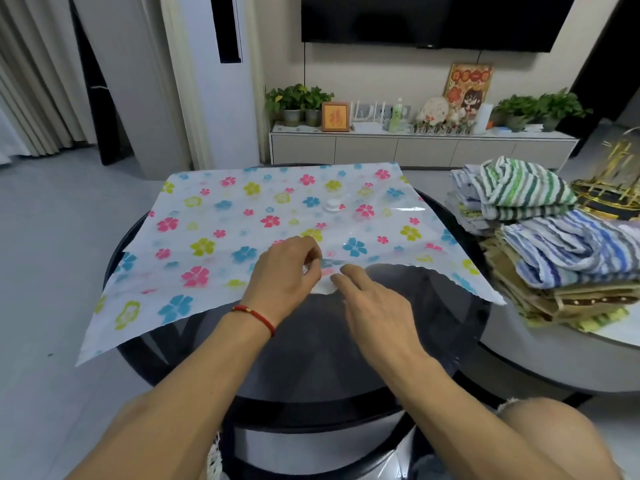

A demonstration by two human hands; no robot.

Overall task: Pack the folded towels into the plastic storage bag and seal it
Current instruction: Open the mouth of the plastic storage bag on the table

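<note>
Left hand (287,271) pinching near edge of flat flower-printed plastic storage bag (242,230), fingers curling round film. Right hand (370,299) lying just beside it, fingers straight, fingertips touching same edge. Bag lying spread over round dark glass table (433,327). Folded striped towels (540,216) sitting stacked right of table, well apart from bag.

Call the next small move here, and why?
Probably pull the two layers apart at the mouth. The left hand pinches the near edge of the flowered storage bag, the right hand's fingers rest beside it, the bag lies flat, and the folded towels wait unpacked.
</note>
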